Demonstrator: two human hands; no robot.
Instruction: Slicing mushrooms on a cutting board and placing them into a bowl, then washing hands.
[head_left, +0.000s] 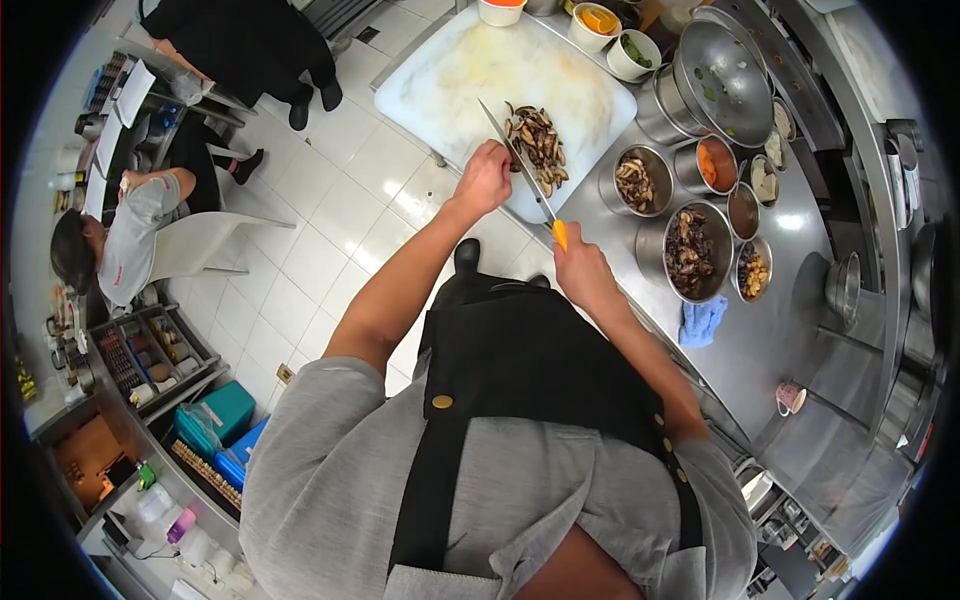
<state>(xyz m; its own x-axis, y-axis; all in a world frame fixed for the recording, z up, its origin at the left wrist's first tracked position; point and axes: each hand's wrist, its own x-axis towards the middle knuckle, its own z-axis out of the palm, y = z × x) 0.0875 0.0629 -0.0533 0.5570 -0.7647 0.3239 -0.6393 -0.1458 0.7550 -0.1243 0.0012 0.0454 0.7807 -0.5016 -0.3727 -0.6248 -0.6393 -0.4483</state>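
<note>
My right hand grips the yellow handle of a long kitchen knife. Its blade slants up and left across a white cutting board. Close against the blade's left side, the curled fingers of my left hand hold a dark mushroom piece, mostly hidden by the fingers. Sliced brown mushrooms lie in a loose heap just right of the blade. On the steel counter beside the board stand a metal pot of sliced mushrooms and a larger pot of dark, whole-looking mushrooms.
Several small metal containers, one with orange pieces, crowd the counter on the right. A large steel bowl rests atop pots. A blue cloth lies near the counter's edge. One person sits at left; another stands beyond.
</note>
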